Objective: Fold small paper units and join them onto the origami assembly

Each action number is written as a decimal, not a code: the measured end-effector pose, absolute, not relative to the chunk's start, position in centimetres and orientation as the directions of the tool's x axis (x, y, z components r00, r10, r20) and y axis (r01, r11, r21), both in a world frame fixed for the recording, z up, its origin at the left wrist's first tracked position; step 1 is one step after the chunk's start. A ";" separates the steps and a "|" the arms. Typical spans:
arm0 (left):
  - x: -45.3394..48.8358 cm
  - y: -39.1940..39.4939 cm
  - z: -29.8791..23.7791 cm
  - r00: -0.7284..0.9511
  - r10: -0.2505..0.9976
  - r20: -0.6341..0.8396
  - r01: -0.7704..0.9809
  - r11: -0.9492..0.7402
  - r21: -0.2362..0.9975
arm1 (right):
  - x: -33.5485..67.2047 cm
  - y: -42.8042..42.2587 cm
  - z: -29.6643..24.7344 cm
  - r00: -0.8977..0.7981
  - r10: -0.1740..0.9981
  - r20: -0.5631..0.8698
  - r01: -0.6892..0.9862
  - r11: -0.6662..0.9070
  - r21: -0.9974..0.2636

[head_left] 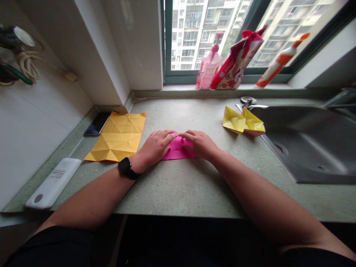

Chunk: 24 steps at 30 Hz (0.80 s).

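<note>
A folded sheet of bright pink paper (178, 150) lies on the counter in front of me. My left hand (159, 145) grips its left part, fingers curled over the far edge and thumb on the near side. From the other side, my right hand (198, 144) holds the right part, its fingertips close to those of the left. The hands cover both sides of the sheet. To the left, a creased orange-yellow paper (119, 135) is spread out. At the right, beside the sink, sits a folded yellow paper shape (243, 121) with two open pockets.
A dark phone (96, 123) lies partly under the orange-yellow paper. Nearer me is a white power bank (54, 182). The metal sink (311, 144) takes up the right side. A pink pump bottle (209, 70), a red bag (236, 61) and an orange-white bottle (278, 65) stand on the windowsill.
</note>
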<state>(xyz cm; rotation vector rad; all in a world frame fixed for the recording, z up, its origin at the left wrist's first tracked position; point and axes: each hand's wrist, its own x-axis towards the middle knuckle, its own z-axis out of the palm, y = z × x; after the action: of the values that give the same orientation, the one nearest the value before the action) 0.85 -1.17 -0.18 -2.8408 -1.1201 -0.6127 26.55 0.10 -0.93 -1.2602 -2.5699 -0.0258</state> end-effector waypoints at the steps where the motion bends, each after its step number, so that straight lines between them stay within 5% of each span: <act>1: 0.9 -1.1 -0.2 0.677 0.641 0.362 0.655 -0.749 0.101 | 26.5 0.1 -1.0 -0.567 0.782 0.261 0.786 0.607 -0.112; 10: 1.0 -1.0 -0.2 0.795 0.570 0.205 0.562 -0.821 0.103 | 26.8 0.4 -1.3 -0.485 0.855 0.182 0.832 0.516 -0.203; 24: 1.0 -1.0 0.2 0.798 0.577 0.174 0.556 -0.816 0.158 | 33.1 3.3 -0.9 -0.399 0.913 -0.085 0.872 0.349 -0.343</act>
<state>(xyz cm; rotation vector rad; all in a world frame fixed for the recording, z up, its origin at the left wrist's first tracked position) 1.04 -0.97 0.20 -3.0715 -0.9704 -0.3489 33.05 3.30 -0.87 -1.6487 -2.4789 0.5115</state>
